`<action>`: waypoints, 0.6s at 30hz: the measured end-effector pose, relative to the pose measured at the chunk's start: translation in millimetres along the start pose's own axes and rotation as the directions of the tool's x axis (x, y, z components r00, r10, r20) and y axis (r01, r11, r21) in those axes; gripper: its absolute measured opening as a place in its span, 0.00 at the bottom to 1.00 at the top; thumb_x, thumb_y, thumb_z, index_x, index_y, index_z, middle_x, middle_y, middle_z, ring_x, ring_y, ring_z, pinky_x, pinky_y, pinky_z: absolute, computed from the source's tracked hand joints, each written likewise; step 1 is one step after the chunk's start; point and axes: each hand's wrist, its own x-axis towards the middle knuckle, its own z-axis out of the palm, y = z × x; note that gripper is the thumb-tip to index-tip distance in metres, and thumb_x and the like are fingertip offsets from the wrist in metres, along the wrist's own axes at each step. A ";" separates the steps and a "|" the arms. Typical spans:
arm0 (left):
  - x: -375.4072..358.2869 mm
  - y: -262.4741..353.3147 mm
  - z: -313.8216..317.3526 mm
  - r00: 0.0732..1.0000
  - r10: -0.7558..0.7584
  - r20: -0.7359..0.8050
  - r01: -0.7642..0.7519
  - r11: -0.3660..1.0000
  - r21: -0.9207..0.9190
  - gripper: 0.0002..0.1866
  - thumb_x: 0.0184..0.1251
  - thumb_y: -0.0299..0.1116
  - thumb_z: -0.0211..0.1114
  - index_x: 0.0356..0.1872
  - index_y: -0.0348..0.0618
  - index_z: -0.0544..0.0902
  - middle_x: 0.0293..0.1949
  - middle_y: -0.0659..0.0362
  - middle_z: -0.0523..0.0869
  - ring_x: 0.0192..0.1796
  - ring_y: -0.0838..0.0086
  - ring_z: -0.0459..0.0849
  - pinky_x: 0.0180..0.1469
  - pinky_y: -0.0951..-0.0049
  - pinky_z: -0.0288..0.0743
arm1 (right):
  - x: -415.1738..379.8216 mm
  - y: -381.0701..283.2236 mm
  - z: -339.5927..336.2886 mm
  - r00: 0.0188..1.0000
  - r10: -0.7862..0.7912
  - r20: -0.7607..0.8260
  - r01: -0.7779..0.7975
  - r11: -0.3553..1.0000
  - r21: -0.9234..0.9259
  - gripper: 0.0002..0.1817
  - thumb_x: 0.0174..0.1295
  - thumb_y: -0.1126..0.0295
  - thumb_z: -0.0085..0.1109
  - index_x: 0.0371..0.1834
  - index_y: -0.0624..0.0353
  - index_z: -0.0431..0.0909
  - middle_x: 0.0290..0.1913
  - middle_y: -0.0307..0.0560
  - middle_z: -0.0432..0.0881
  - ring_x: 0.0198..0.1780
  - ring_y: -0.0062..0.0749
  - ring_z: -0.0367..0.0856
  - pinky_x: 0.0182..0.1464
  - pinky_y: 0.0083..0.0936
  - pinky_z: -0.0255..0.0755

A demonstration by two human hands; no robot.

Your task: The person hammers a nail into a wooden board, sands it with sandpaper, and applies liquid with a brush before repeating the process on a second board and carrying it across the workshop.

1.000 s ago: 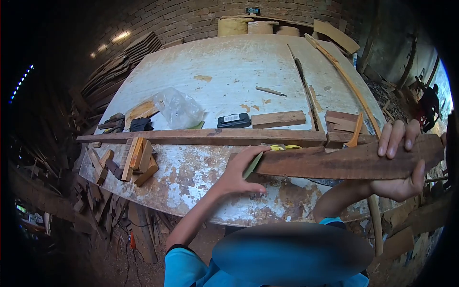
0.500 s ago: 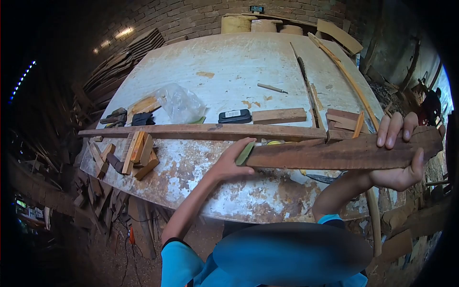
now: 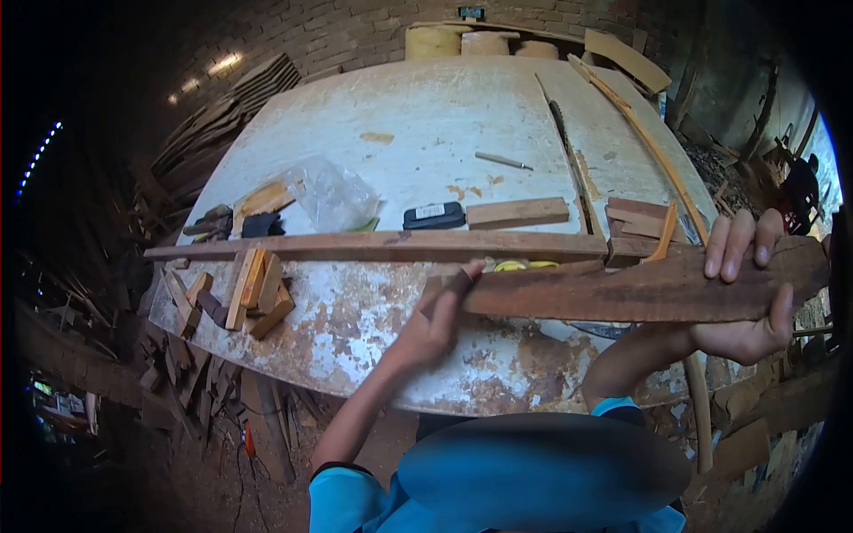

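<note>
A long dark-brown wooden plank [image 3: 613, 291] is held level above the near side of the table, its left end narrower than its right. My right hand [image 3: 746, 289] grips its right part, with several fingers over the top edge and the thumb below. At the left end is my left hand [image 3: 433, 324], slightly blurred, closed round a thin, dark flat piece [image 3: 451, 295] that lies against the plank. Behind the plank, a yellow object [image 3: 524, 266] is partly hidden.
A long wooden bar [image 3: 355, 246] crosses the worn table [image 3: 400, 115]. Beyond it lie a plastic bag [image 3: 333, 194], a black case [image 3: 434, 216], a wooden block [image 3: 518, 213] and a metal pen-like tool [image 3: 504, 161]. Small wood pieces [image 3: 258, 289] are stacked at the left.
My left hand has turned and closed more; the green face of the flat piece no longer shows, and a dark face does. The plank has shifted slightly down, with my right hand still on it.
</note>
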 end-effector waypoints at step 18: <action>9.5 -0.8 -5.7 1.000 -0.022 0.020 0.022 0.999 0.030 0.26 0.77 0.43 0.37 0.66 0.39 0.68 0.65 0.49 0.71 0.70 0.62 0.65 0.71 0.68 0.54 | -2.2 2.6 0.0 0.999 0.018 -0.031 -0.019 0.999 -0.035 0.30 0.56 0.61 0.42 0.65 0.54 0.60 0.32 0.47 0.59 0.24 0.26 0.61 0.27 0.20 0.61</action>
